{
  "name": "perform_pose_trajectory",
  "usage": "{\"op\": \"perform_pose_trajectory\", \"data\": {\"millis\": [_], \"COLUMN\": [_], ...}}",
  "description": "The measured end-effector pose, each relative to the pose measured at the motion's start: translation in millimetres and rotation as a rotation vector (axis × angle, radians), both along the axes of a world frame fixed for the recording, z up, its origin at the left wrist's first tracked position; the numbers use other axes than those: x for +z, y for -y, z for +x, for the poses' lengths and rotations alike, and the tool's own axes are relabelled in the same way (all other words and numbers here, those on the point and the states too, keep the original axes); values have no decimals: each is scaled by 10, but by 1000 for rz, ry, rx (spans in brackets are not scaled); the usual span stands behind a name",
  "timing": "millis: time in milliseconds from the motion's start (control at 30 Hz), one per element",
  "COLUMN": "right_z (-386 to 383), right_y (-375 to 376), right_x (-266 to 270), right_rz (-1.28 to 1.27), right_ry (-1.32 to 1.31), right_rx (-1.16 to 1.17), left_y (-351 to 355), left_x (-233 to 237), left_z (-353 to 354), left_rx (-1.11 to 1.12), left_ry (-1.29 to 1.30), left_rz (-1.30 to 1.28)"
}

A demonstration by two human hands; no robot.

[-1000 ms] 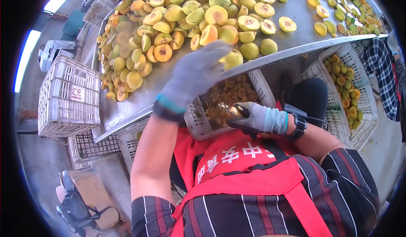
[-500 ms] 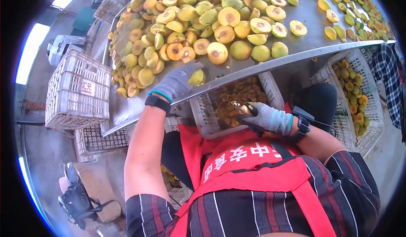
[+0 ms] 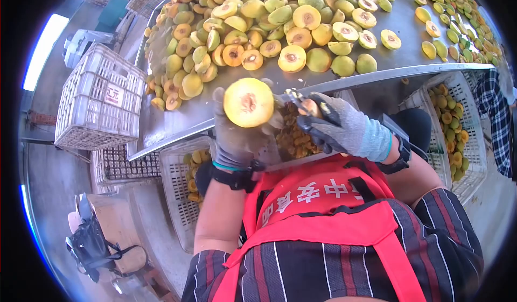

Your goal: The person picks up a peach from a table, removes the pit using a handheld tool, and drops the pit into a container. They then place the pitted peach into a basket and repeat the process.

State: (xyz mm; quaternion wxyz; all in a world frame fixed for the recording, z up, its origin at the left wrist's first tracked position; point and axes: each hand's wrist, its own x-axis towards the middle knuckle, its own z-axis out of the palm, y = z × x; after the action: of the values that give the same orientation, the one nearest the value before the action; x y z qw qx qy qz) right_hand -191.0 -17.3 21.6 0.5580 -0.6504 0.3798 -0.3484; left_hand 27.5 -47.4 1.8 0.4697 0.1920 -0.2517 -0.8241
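A halved yellow fruit faces up toward the camera, its cut side and brown centre showing. My left hand, in a grey glove and partly blurred, grips it from behind and below. Close to its right side, my right hand, in a grey and black glove, is closed round a small tool with a metal tip. The tip points at the fruit, with a small gap between them. Many halved fruits are heaped on the metal table beyond my hands.
A white crate stands at the left of the table. Below the table edge are a crate of small orange pieces and, at the right, a crate of fruit halves. A person's plaid sleeve shows at the far right.
My left hand has come back from the table edge with a fruit half in it, held up. My right hand has risen toward it with the tool.
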Motion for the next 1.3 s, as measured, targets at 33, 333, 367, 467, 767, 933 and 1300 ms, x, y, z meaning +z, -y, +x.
{"op": "perform_pose_trajectory", "data": {"millis": [33, 333, 367, 467, 767, 933, 1300], "right_z": [54, 284, 295, 333, 337, 410, 445], "right_y": [24, -6, -30, -61, -95, -159, -213], "right_x": [-13, -143, -138, -111, 19, -393, -328], "right_rz": [5, -312, -310, 37, 456, -491, 78], "right_ry": [-3, -227, -229, -110, -140, -394, -238], "right_rx": [7, -25, -22, -22, 103, -182, 11], "left_y": [-75, -375, -371, -349, -394, -360, -398], "left_x": [-40, -63, -152, -270, -170, -200, -120], "left_z": [-38, -173, -166, -214, -274, -220, -222], "left_rx": [30, 231, 295, 404, 482, 431, 457], "left_ry": [-36, 377, 464, 532, 633, 631, 872], "left_rz": [115, -53, -132, -273, -440, -397, -384]}}
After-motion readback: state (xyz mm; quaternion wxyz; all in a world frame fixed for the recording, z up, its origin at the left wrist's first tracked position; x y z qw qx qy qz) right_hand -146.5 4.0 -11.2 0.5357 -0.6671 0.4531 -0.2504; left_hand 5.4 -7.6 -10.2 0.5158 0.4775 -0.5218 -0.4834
